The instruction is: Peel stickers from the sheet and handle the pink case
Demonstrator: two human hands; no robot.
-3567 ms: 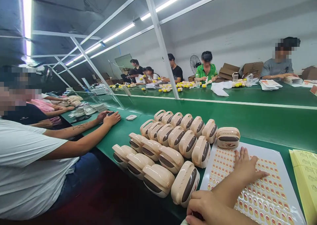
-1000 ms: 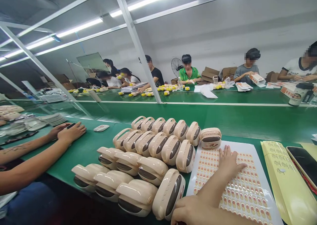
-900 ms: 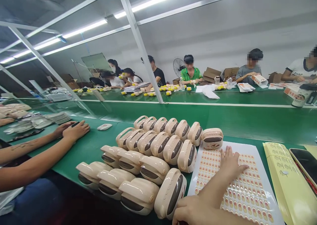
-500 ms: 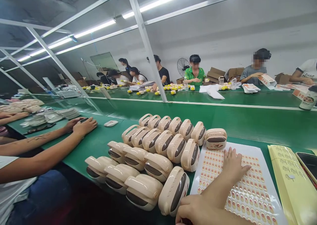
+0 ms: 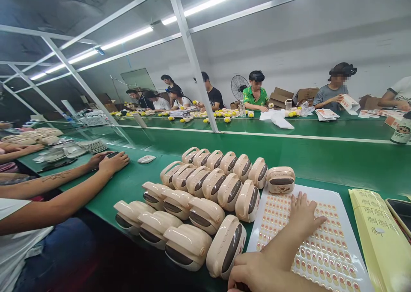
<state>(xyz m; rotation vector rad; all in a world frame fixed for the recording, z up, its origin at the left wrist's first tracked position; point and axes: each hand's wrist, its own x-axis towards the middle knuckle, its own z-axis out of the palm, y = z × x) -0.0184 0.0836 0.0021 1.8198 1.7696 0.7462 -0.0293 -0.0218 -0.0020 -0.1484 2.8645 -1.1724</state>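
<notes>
My left hand [image 5: 303,215] lies palm down with fingers spread on a white sheet of small oval stickers [image 5: 321,253]. Just beyond its fingertips, a beige rounded plastic case [image 5: 281,180] with a dark window and a small printed picture stands at the sheet's top left corner. My right hand [image 5: 250,270] is at the bottom edge, across my left forearm, its fingers curled. What it holds, if anything, is hidden. Beside it stands another beige case [image 5: 225,247], with several rows of similar handled cases [image 5: 188,247] to the left.
A yellow printed sheet [image 5: 374,236] and a dark-lined tray [image 5: 401,213] lie at right. At left, a co-worker's hands [image 5: 112,161] hold a dark object near a loose pale part [image 5: 147,159] and stacked plates [image 5: 93,145]. A slanted white post [image 5: 192,56] rises beyond; people sit behind it.
The view has shifted slightly. My hands and the cases keep their places. Across the table, the person in green has lowered their hands, and another person's white-and-orange packet has shifted.
</notes>
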